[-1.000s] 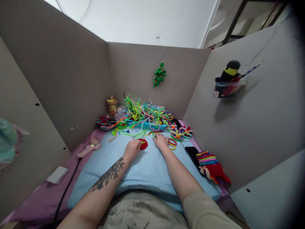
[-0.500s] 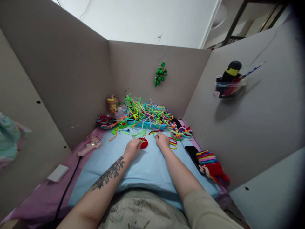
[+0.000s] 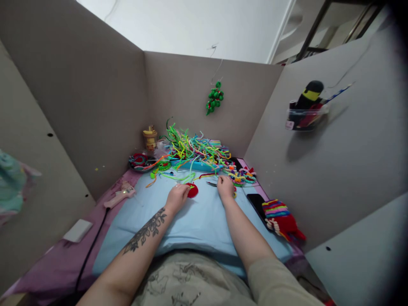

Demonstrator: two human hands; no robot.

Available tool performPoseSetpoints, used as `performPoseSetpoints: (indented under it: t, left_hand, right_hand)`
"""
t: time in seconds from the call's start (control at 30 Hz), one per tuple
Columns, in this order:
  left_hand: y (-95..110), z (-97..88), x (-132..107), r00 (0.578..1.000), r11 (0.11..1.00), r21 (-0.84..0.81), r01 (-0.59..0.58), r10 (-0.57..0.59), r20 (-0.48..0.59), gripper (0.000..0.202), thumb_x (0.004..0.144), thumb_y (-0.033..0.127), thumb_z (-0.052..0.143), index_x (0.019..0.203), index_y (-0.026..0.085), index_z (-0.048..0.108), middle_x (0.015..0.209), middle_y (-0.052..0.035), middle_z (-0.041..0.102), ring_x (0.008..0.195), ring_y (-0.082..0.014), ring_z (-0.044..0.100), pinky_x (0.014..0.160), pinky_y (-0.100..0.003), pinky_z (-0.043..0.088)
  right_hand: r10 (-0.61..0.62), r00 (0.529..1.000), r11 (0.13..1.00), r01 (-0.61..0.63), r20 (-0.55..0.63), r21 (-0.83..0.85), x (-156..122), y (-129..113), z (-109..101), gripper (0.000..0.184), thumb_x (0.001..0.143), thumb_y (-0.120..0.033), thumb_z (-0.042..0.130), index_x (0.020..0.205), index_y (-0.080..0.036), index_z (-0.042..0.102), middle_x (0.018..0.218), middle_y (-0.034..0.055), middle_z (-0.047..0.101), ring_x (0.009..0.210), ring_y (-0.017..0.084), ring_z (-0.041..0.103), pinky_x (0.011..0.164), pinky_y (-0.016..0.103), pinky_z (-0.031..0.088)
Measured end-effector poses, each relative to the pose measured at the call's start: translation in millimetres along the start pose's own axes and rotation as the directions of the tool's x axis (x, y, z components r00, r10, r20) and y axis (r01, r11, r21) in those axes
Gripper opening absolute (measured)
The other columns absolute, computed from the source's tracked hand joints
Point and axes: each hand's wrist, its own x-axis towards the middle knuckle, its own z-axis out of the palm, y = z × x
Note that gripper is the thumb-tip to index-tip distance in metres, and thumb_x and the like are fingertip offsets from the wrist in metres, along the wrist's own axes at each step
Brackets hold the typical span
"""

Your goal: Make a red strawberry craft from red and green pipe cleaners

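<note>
My left hand (image 3: 177, 197) is closed with its fingertips pinching the edge of a round, fuzzy red piece (image 3: 192, 191), which has a bit of light green on top. To the right, my right hand (image 3: 225, 188) is closed over a pair of scissors (image 3: 211, 184). Their dark blades stick out left of my fingers, and some of the red and yellow handle shows beyond my hand; the rest is hidden. Loose green pipe cleaners (image 3: 188, 177) lie just past the red piece.
A blue tray (image 3: 197, 165) heaped with colourful pipe cleaners stands at the back. A pink glue gun (image 3: 120, 196) with a black cord lies left. At right are a phone (image 3: 256, 205) and a striped red fuzzy piece (image 3: 282, 219). Grey panels (image 3: 191, 93) enclose the table.
My right hand has shifted right, from over the scissors' blades to their handle end, uncovering the blades. My left hand stays on the red piece.
</note>
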Motion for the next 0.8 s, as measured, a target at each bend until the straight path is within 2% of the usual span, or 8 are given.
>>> performPoseSetpoints:
  t: [0.23,0.33,0.4,0.47,0.57,0.67,0.8]
  left_hand:
    - [-5.0,3.8,-0.5,0.999,0.999,-0.024,0.03,-0.031,-0.014,0.022,0.092,0.024,0.041,0.091,0.018,0.063,0.087,-0.0057,0.069,0.081,-0.0188,0.058,0.079,-0.032,0.046]
    - [-6.1,4.4,-0.3,0.999,0.999,-0.04,0.037,-0.039,-0.029,0.022,0.091,0.024,0.043,0.092,0.017,0.063,0.088,-0.0064,0.069,0.082,-0.0189,0.059,0.079,-0.032,0.046]
    - [-5.8,4.2,0.0,0.998,0.998,-0.043,0.038,-0.04,-0.038,0.021,0.091,0.024,0.044,0.092,0.017,0.063,0.087,-0.0065,0.069,0.082,-0.0189,0.059,0.08,-0.032,0.047]
    - [-5.3,3.8,0.3,0.998,0.998,-0.045,0.038,-0.04,-0.041,0.02,0.091,0.023,0.044,0.092,0.017,0.063,0.087,-0.0061,0.069,0.082,-0.0186,0.06,0.079,-0.032,0.047]
    - [-5.1,3.2,0.2,0.998,0.998,-0.05,0.033,-0.036,-0.054,0.02,0.09,0.024,0.044,0.092,0.018,0.063,0.087,-0.0059,0.069,0.082,-0.0184,0.06,0.08,-0.033,0.047]
    - [-6.2,2.9,-0.2,0.997,0.998,-0.055,0.034,-0.038,-0.071,0.02,0.09,0.023,0.044,0.092,0.018,0.063,0.087,-0.0061,0.069,0.083,-0.0183,0.06,0.08,-0.033,0.048]
    - [-7.5,3.0,-0.6,0.997,0.998,-0.053,0.044,-0.048,-0.068,0.02,0.09,0.023,0.044,0.091,0.018,0.063,0.086,-0.0063,0.068,0.082,-0.0186,0.06,0.079,-0.033,0.048]
  right_hand:
    - [0.172,0.981,0.985,-0.169,-0.089,0.048,6.1,31.1,-15.1,0.036,0.082,-0.018,0.037,0.102,-0.012,0.067,0.106,0.0129,0.064,0.097,0.023,0.054,0.085,0.029,0.039]
    - [0.214,0.97,0.977,-0.208,-0.12,0.055,8.0,36.4,-17.5,0.037,0.083,-0.018,0.036,0.104,-0.011,0.066,0.108,0.0137,0.064,0.1,0.024,0.055,0.088,0.03,0.04]
    - [0.172,0.982,0.984,-0.169,-0.081,0.048,8.3,32.8,-16.2,0.037,0.084,-0.019,0.038,0.107,-0.009,0.066,0.109,0.0147,0.064,0.102,0.024,0.055,0.09,0.029,0.039]
    - [0.095,0.995,0.995,-0.095,0.01,0.037,7.4,24.9,-13.0,0.036,0.084,-0.02,0.042,0.108,-0.008,0.066,0.109,0.0148,0.065,0.103,0.023,0.056,0.092,0.027,0.039]
    - [0.05,0.993,0.998,-0.054,0.104,0.032,5.1,14.5,-8.3,0.034,0.085,-0.026,0.045,0.107,-0.013,0.068,0.106,0.0122,0.067,0.103,0.022,0.057,0.09,0.026,0.04]
    - [0.088,0.992,0.995,-0.092,0.088,0.043,5.2,16.9,-8.4,0.037,0.09,-0.034,0.039,0.103,-0.017,0.069,0.1,0.0094,0.069,0.097,0.021,0.059,0.083,0.026,0.042]
    - [0.222,0.975,0.974,-0.221,0.012,-0.053,12.9,32.3,-13.4,0.037,0.09,-0.027,0.035,0.107,-0.017,0.067,0.105,0.01,0.067,0.096,0.022,0.06,0.081,0.027,0.044]
